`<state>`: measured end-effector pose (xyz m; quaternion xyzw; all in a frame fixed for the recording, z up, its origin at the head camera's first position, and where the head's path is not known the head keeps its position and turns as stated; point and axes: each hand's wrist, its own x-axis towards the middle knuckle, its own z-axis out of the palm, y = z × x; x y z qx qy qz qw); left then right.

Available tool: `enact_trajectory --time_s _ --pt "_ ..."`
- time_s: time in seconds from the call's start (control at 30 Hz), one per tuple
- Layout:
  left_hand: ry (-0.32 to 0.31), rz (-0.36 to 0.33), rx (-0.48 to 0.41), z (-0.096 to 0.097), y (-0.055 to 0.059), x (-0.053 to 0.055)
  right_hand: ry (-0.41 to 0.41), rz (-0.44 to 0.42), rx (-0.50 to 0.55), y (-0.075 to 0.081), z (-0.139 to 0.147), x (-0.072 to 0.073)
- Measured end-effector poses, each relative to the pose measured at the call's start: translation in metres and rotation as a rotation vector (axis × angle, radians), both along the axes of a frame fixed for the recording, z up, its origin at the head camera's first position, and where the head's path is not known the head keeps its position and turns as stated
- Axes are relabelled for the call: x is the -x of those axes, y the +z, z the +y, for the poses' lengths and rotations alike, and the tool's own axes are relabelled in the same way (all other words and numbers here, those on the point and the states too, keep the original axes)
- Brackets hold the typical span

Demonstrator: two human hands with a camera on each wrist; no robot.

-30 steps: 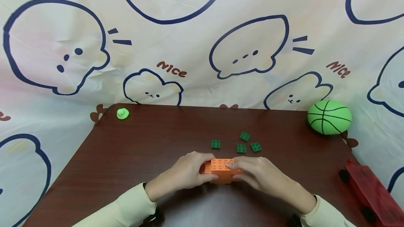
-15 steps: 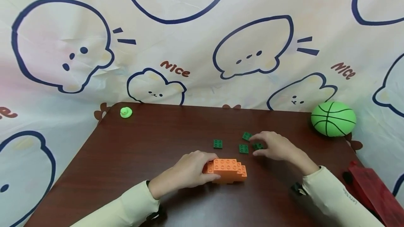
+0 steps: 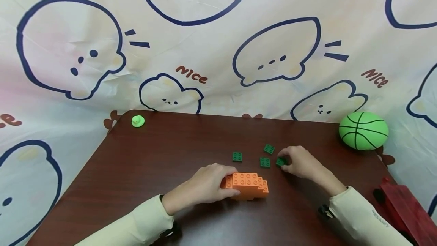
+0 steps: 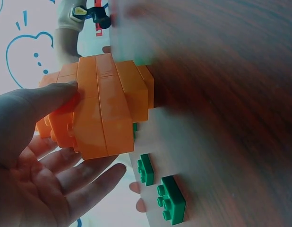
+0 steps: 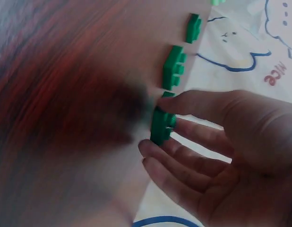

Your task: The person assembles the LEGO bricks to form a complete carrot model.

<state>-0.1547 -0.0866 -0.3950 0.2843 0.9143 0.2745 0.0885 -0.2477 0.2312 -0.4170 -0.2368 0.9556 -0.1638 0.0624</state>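
My left hand (image 3: 211, 185) grips the left end of an orange block assembly (image 3: 250, 185), built of stacked toy bricks with studs on top. In the left wrist view the thumb presses one face of the orange assembly (image 4: 106, 104) and the fingers curl behind it. Farther right, my right hand (image 3: 300, 162) pinches a small green toy brick (image 3: 280, 161) between thumb and fingers. The right wrist view shows the thumb on one end of that green brick (image 5: 160, 125), fingers curled at its other side. Other green bricks lie just left of it, including one brick (image 3: 265, 162) close by.
Two more green bricks, one at the back (image 3: 269, 149) and one to the left (image 3: 237, 156), lie on the dark wood table (image 3: 164, 147). A green ball (image 3: 363, 130) stands at the back right, a red toy vehicle (image 3: 407, 210) at the right edge, a green toy duck (image 3: 138, 121) at the far left corner.
My right hand has left the orange assembly, moved right and away from me, and closed on the rightmost green brick. My left hand still holds the orange assembly.
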Motion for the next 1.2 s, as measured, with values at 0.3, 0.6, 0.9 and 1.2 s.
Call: enact_trajectory --time_s 0.3,0.6,0.9,1.2 --pt "-0.003 0.004 -0.003 -0.002 0.000 0.000 0.127 0.073 0.213 0.035 -0.025 -0.042" --pt "-0.002 -0.008 -0.010 -0.001 0.000 0.002 0.299 0.139 0.355 0.049 -0.043 -0.071" --pt "-0.009 -0.010 -0.008 -0.001 0.000 0.003 0.408 0.148 0.461 0.040 -0.045 -0.077" --pt "-0.017 -0.022 -0.033 0.000 -0.001 0.004 0.523 0.174 0.456 0.040 -0.048 -0.075"
